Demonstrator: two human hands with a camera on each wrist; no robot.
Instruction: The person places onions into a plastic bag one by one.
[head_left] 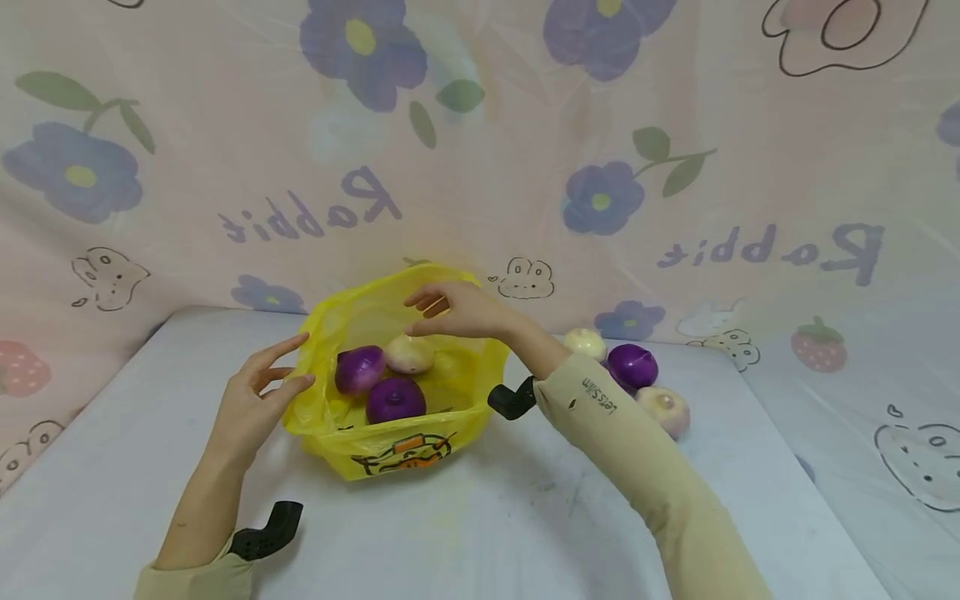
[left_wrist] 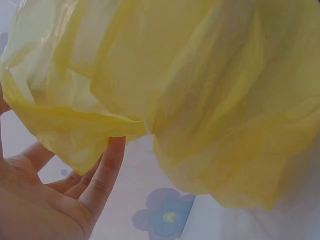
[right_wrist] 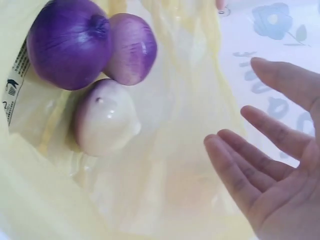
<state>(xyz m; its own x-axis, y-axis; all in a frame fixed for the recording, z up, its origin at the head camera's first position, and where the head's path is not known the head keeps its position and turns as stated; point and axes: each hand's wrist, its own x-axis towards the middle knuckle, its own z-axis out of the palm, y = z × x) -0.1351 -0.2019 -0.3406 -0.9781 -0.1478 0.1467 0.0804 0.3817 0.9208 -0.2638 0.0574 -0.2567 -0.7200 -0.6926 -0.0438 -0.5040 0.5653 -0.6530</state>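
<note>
A yellow plastic bag (head_left: 480, 417) stands with its mouth open, a cartoon print on its front. Inside lie a dark purple onion (head_left: 395, 402), a lighter purple onion (head_left: 360, 370) and a whitish onion (head_left: 409, 355); all three show in the right wrist view too. My left hand (head_left: 258, 400) touches the bag's left rim, thumb and fingers apart, fingertips against the plastic in the left wrist view. Over the far right part of the bag's mouth hovers my right hand (head_left: 461, 310), its fingers spread and holding nothing, close above the whitish onion.
Right of the bag, past my right forearm, sit a pale onion (head_left: 586, 343), a purple onion (head_left: 632, 367) and another pale onion (head_left: 664, 411). The white table (head_left: 480, 542) ends at a patterned cloth backdrop (head_left: 480, 167). Black wrist mounts (head_left: 267, 533) stick out from both sleeves.
</note>
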